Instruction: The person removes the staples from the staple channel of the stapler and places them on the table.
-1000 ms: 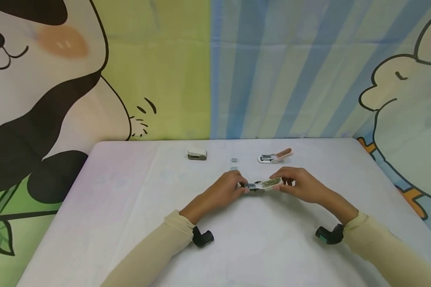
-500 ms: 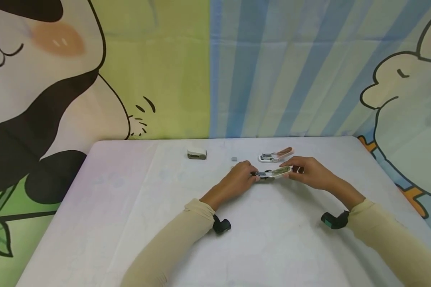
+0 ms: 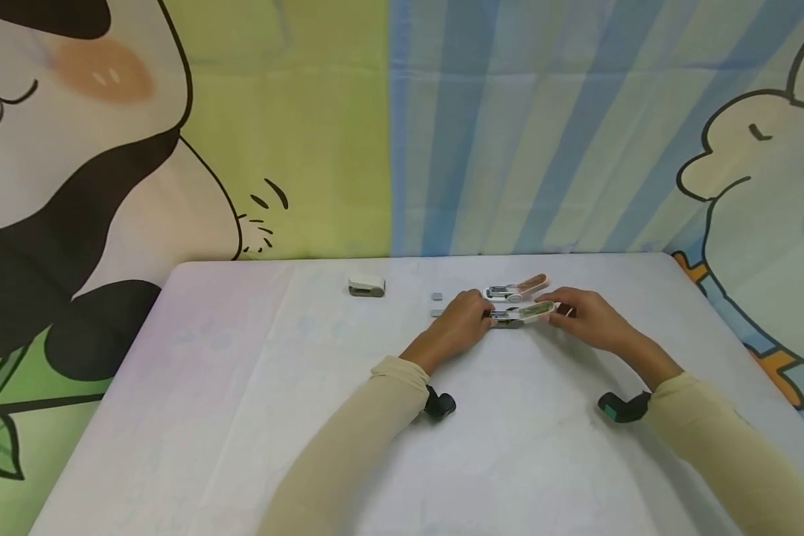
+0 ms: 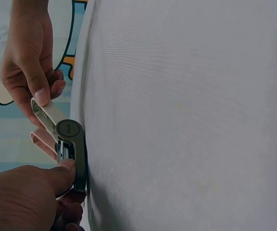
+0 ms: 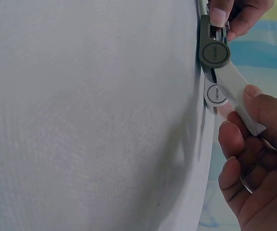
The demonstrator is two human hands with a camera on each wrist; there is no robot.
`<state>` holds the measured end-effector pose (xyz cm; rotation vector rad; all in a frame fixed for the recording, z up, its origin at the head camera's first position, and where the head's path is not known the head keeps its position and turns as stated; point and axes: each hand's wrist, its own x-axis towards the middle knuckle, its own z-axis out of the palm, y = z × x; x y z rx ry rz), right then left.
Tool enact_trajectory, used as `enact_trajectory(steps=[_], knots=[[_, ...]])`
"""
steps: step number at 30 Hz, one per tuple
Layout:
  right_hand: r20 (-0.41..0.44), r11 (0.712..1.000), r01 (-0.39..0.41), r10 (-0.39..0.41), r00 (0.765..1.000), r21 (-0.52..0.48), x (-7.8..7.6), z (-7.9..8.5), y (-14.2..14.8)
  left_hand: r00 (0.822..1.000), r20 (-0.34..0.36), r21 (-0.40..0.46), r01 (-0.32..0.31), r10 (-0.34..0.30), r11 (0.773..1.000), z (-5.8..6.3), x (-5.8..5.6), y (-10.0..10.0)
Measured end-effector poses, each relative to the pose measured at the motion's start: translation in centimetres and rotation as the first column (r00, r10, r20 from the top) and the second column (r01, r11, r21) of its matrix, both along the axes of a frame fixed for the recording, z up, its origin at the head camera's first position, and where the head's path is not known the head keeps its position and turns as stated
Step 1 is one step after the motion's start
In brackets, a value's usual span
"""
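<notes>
A dark green and white stapler (image 3: 507, 323) lies between both hands near the back of the table, its top arm swung up. My left hand (image 3: 461, 320) pinches the base end, with the thumb (image 4: 67, 166) on the metal staple track in the left wrist view. My right hand (image 3: 586, 320) pinches the tip of the raised white arm (image 5: 232, 82) between thumb and fingers. Just behind stands a second stapler (image 3: 509, 295), white with a pink inner arm, also opened out. The left fingers under the base are partly hidden.
A closed white and olive stapler (image 3: 366, 286) stands at the back left. Small grey blocks, perhaps staple strips (image 3: 437, 296), lie between it and the opened staplers. Behind the white table (image 3: 241, 417) hangs a cartoon-printed cloth (image 3: 321, 134).
Both hands have carried the green stapler to the right and farther back, beside the pink-armed one. The two grey blocks have come out from behind the left hand. The grips look the same.
</notes>
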<state>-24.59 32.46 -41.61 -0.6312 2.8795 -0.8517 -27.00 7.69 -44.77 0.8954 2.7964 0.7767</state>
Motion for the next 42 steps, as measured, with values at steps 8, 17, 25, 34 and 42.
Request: enact_trajectory(steps=[8, 17, 25, 34, 42], knots=[[-0.032, 0.997, 0.066, -0.067, 0.997, -0.028, 0.4, -0.8, 0.3, 0.999, -0.046, -0.042, -0.011, 0.009, 0.999, -0.3, -0.2, 0.9], [-0.007, 0.991, 0.131, -0.131, 0.991, -0.016, 0.7, -0.8, -0.2, 0.997, 0.072, 0.035, -0.012, 0.009, 0.999, 0.1, 0.3, -2.1], [-0.164, 0.974, 0.204, -0.219, 0.962, -0.104, 0.5, 0.4, -0.5, 0.996, 0.071, 0.109, -0.070, 0.062, 0.992, 1.0, -0.1, -8.8], [-0.251, 0.979, 0.070, -0.117, 0.961, -0.189, -0.2, 1.6, -2.8, 0.991, 0.057, 0.218, -0.133, 0.123, 0.967, 2.1, -0.3, -13.0], [-0.240, 0.973, 0.003, -0.060, 0.969, -0.233, -1.0, 2.3, -6.8, 0.978, -0.019, 0.284, -0.193, 0.207, 0.939, 2.4, -0.2, -16.1]])
